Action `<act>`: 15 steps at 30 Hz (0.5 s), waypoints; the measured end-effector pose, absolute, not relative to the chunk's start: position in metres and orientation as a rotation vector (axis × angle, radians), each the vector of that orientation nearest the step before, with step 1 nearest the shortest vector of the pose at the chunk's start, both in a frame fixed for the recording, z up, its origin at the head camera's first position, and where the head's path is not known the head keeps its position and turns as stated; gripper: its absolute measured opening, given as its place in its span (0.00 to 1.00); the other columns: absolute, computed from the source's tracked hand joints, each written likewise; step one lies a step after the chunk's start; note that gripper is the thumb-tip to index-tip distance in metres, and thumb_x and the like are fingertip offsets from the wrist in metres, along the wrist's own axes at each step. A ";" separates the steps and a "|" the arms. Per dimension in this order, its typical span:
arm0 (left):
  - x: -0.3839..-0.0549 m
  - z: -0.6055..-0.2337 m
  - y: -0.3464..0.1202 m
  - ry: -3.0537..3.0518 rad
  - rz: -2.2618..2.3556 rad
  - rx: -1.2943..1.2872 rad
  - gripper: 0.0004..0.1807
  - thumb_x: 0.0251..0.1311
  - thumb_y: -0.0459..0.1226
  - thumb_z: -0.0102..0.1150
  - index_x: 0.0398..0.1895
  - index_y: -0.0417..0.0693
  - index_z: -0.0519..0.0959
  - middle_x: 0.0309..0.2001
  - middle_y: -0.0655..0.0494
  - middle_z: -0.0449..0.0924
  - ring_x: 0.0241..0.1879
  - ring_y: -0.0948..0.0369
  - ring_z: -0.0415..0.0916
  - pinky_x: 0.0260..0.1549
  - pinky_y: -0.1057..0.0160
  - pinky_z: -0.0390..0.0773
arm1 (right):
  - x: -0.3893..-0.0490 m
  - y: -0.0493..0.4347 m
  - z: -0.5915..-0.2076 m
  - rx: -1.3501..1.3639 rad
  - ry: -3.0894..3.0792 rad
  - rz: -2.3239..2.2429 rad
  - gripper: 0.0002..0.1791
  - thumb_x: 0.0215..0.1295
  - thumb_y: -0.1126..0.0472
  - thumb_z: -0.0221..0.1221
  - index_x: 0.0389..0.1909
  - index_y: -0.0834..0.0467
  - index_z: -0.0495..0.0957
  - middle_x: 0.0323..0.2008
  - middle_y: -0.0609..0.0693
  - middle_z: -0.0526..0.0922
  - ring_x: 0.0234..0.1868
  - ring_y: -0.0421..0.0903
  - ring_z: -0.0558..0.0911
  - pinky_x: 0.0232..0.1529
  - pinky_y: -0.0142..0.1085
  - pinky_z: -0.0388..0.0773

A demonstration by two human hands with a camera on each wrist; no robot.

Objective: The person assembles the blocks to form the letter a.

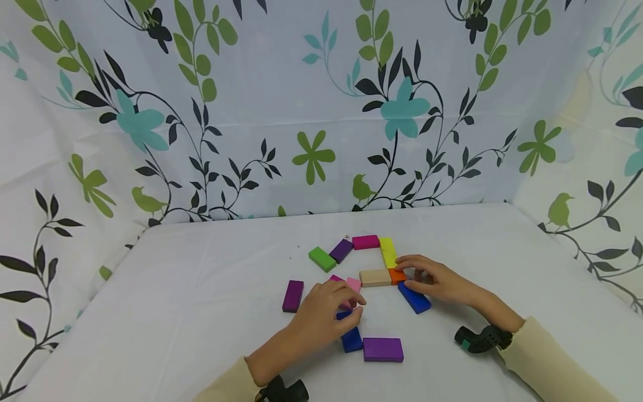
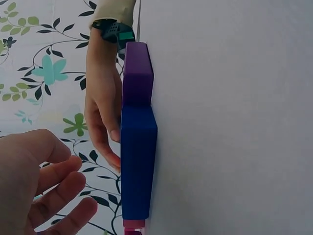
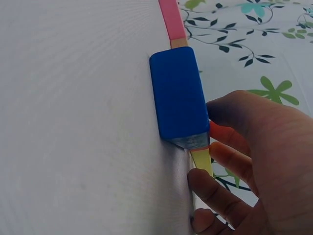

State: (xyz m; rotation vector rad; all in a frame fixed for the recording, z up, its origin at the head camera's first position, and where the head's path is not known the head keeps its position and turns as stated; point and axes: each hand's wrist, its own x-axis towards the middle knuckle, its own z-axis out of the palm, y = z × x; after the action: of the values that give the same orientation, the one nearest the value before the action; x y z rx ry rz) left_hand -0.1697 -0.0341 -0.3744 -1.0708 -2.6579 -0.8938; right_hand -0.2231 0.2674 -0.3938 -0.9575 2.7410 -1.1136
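My left hand (image 1: 324, 310) hovers over the left side of the block figure with its fingers loosely bent and nothing between them. Just beneath it are a blue block (image 1: 352, 339), partly hidden, and pink blocks (image 1: 354, 284). In the left wrist view, a gap separates the fingers from this blue block (image 2: 138, 166). My right hand (image 1: 442, 282) lies at the figure's right side, fingers spread. Its fingertips reach the orange block (image 1: 397, 276) beside the yellow block (image 1: 388, 252). The thumb is right at the upper end of a second blue block (image 1: 414, 298), seen end-on in the right wrist view.
A tan block (image 1: 375, 278) adjoins the orange one. A magenta block (image 1: 365, 242), a dark purple block (image 1: 341, 250) and a green block (image 1: 322, 259) form the far arc. A plum block (image 1: 293, 296) lies apart at left; a purple block (image 1: 383, 349) is nearest. Patterned cloth (image 1: 311, 111) hangs behind.
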 end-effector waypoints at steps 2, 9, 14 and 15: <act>-0.172 -0.375 -0.035 -2.645 -0.905 -1.055 0.05 0.63 0.40 0.61 0.40 0.55 0.83 0.35 0.66 0.79 0.40 0.67 0.75 0.45 0.61 0.73 | -0.223 0.268 -0.394 -0.962 2.741 -1.117 0.19 0.68 0.62 0.59 0.59 0.60 0.74 0.61 0.63 0.72 0.39 0.40 0.73 0.37 0.29 0.76; -0.179 -0.372 -0.039 -2.594 -1.016 -1.029 0.06 0.63 0.38 0.61 0.41 0.51 0.85 0.35 0.64 0.78 0.38 0.61 0.75 0.45 0.60 0.75 | -0.223 0.270 -0.395 -0.991 2.745 -1.111 0.18 0.68 0.62 0.59 0.58 0.60 0.75 0.62 0.63 0.72 0.39 0.40 0.73 0.37 0.29 0.75; -0.185 -0.370 -0.044 -2.626 -1.047 -0.962 0.08 0.63 0.38 0.62 0.44 0.52 0.84 0.42 0.61 0.79 0.46 0.61 0.75 0.47 0.58 0.77 | -0.224 0.270 -0.395 -1.000 2.740 -1.110 0.19 0.68 0.62 0.59 0.58 0.61 0.75 0.61 0.63 0.72 0.39 0.40 0.73 0.37 0.29 0.76; -0.186 -0.371 -0.045 -2.628 -1.049 -0.948 0.09 0.63 0.38 0.62 0.45 0.52 0.84 0.43 0.61 0.80 0.48 0.60 0.75 0.49 0.56 0.77 | -0.224 0.270 -0.394 -0.996 2.738 -1.111 0.19 0.68 0.61 0.59 0.58 0.60 0.75 0.61 0.63 0.72 0.39 0.40 0.73 0.37 0.29 0.76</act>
State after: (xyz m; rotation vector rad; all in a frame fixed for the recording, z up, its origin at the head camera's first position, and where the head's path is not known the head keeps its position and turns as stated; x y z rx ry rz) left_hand -0.1863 -0.0451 -0.3705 -0.9483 -2.6279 -1.0491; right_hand -0.2237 0.2704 -0.3943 -0.9963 2.7383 -1.1106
